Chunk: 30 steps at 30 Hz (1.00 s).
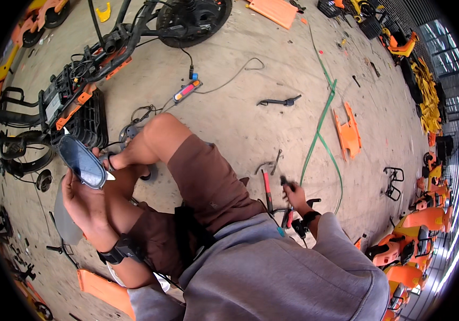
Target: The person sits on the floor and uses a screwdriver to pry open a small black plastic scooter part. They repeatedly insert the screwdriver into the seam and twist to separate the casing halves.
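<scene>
Panel [82,162] sat gripped by its edge in my left hand [84,202], well left of the hammer [267,186] — light and stiff, I judged, its glossy face slippery, the edge safest to hold. Just right of the hammer, my right hand [297,198] closed on a black piece [284,181].

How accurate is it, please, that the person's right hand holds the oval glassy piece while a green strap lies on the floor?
Wrong hand: the head view shows the left hand holding the oval glassy piece; the green strap lies on the floor.
</scene>
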Motion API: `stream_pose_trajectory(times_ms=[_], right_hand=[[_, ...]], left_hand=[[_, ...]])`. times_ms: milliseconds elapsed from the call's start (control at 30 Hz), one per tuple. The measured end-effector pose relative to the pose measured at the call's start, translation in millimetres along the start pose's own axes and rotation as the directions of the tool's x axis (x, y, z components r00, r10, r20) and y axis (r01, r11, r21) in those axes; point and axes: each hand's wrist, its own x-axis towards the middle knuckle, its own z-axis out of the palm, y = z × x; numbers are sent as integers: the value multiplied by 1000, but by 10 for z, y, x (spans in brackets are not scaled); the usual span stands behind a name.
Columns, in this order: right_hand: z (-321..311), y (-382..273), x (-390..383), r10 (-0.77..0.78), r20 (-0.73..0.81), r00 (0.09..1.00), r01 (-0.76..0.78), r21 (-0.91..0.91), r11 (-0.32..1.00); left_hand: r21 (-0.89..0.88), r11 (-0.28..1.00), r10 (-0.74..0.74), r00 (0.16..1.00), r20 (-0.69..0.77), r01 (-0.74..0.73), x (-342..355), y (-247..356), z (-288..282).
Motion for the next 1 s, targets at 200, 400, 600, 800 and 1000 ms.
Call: stream_pose_trajectory(times_ms=[200,400,600,800,1000], right_hand=[[234,-509,58,-332,-209,920,179,-530,829],[281,-253,118,256,205,945,-233,-128,964],[461,-641,126,-32,90,995,48,-186,981],[801,-1238,325,-297,118,948,319,-366,874],[1257,-1706,695,-378,193,906,423,-355,833]], left_hand=[[-5,999,-34,999,25,34,13,1,17],[0,1000,-7,998,-63,7,11,-25,44],[-15,998,65,989,-130,-68,-39,4,96],[23,995,102,977,-190,-100,-73,19,120],[48,992,118,991,-64,-115,-108,107,-98]])
